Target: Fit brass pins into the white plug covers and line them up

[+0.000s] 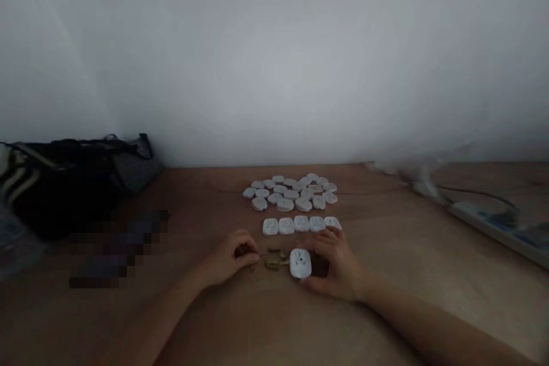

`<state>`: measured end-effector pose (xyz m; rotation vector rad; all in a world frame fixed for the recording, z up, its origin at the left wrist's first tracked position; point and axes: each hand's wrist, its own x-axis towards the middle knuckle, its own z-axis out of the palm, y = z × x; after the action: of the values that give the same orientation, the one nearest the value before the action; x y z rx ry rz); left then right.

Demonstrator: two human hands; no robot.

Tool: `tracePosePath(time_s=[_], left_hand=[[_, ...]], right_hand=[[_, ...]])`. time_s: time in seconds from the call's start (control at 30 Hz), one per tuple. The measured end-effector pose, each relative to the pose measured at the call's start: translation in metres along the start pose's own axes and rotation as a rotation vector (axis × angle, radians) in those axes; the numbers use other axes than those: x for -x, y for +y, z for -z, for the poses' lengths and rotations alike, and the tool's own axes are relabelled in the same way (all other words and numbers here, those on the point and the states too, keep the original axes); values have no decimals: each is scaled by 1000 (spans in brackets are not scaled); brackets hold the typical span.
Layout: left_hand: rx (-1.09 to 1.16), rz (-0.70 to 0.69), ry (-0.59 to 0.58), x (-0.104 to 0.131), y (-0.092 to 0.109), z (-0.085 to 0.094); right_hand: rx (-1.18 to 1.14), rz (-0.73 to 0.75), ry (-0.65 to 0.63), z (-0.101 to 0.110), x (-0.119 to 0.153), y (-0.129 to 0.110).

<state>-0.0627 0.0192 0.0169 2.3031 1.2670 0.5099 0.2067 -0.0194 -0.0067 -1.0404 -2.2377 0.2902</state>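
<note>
A white plastic socket piece [300,263] with rounded corners and small dark holes stands in front of me, its holed face turned my way. My right hand [337,267] grips its right side, thumb at the lower edge and fingers at the upper. To the left, my left hand [238,256] is closed in a pinch, and whatever it holds is too small to make out. Between the hands lie several small brass-coloured metal pieces [273,264]. Just beyond is a row of similar white socket pieces [286,226], the rightmost partly covered by my right fingers.
A heap of more white pieces [285,204] lies farther back on the wooden table [206,206]. At left are a black bag [72,183] and a pixelated dark object [122,249]. A power strip [500,231] with cables and clear plastic [422,180] lie at right. A pale wall closes the back.
</note>
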Motion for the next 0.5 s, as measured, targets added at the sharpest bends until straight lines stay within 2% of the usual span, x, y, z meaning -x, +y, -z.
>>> tracePosePath(time_s=[0.13,0.27,0.5], left_hand=[[-26,-9,60,-3,3,-6],[-20,-10,126,-2,17,-12],[104,-290,229,4,51,-39]], right_hand=[[-5,2,1,-1,-1,1],[-3,-3,-11,-1,-1,0],[-2,31,31,-1,0,0]])
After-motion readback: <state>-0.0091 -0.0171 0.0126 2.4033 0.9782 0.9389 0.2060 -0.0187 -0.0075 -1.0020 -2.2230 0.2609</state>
